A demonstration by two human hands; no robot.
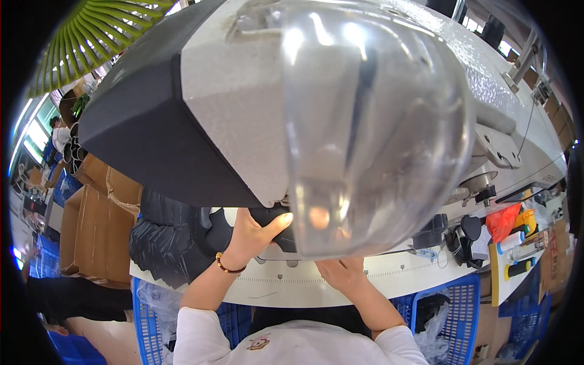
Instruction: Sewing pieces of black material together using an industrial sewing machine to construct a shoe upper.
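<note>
A large white and dark grey sewing machine (pixel 234 91) fills the upper middle, with a curved clear plastic shield (pixel 389 134) on its front. Under the machine head, my left hand (pixel 246 238) is closed on a black piece of material (pixel 285 242), thumb stretched along its top. The machine covers the other fingers. My right hand (pixel 342 272) rests at the front of the white table (pixel 280 286), below the shield's lower edge. Its fingers are mostly hidden behind the shield, so their hold cannot be made out. Blurred skin-coloured patches show through the plastic.
Black pieces (pixel 161 237) are heaped on the table to the left, beside an open cardboard box (pixel 91 237). Blue crates (pixel 447 310) stand below the table on both sides. Small tools and spools (pixel 517 243) lie at the right. A green fan guard (pixel 97 30) is at upper left.
</note>
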